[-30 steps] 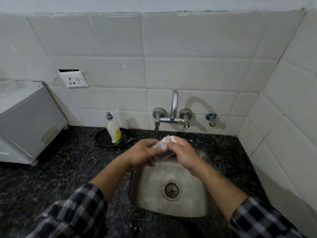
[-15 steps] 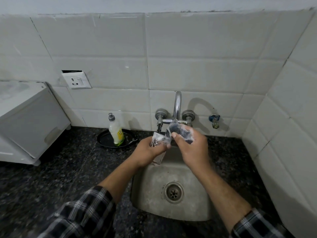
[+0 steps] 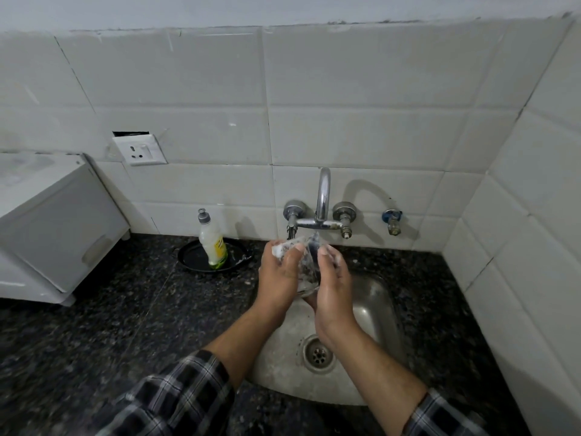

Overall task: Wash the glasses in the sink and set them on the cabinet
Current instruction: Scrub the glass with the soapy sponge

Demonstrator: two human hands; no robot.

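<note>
The glass [image 3: 307,269] is just below the tap [image 3: 323,196], held over the back of the sink [image 3: 374,306] beneath it. The left hand [image 3: 278,278] curls round the glass's left side, with a white soapy lump [image 3: 278,248] at its fingertips; sponge or foam, I cannot tell. The right hand [image 3: 333,291] wraps the other side, fingers bent close against it.

The skin looks wet and soapy, so the glass could slide out and crack on the steel below the tap. Its rim sits close under the tap, and a lift or twist could knock it there.

The long axis seems to run from the person up toward the tap, thick base nearest the person and mouth toward the tap.
</note>
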